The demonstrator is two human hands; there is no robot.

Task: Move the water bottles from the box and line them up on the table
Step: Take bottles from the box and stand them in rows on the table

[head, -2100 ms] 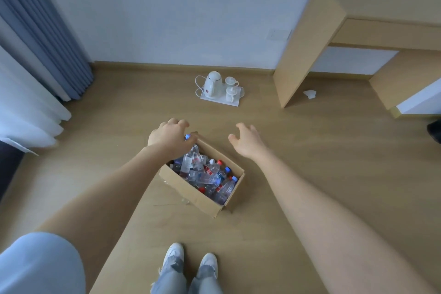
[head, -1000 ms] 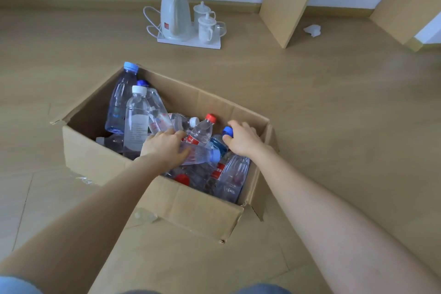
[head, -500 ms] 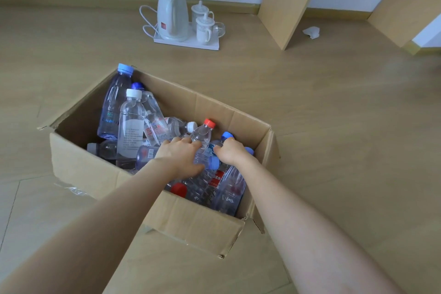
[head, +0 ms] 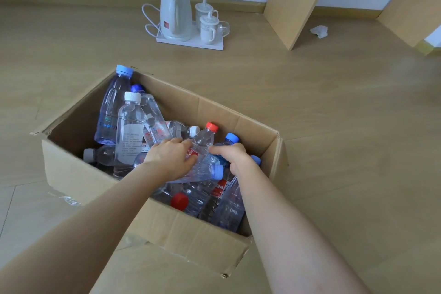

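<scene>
An open cardboard box stands on the wooden floor, holding several clear plastic water bottles with blue, white and red caps. Both my hands are inside it at the right half. My left hand grips a clear bottle with a pale blue cap that lies across the pile. My right hand curls its fingers over a blue-capped bottle by the far wall. A red-capped bottle leans between the two hands. Taller bottles stand upright at the box's left end.
A white kettle and lidded cups sit on a white tray on the floor by the wall. The wooden table's side panel stands at the upper right, with a crumpled tissue beside it.
I have bent down from standing and both hands have gone into the box. In the last half second the hands have closed on bottles and barely shifted.
</scene>
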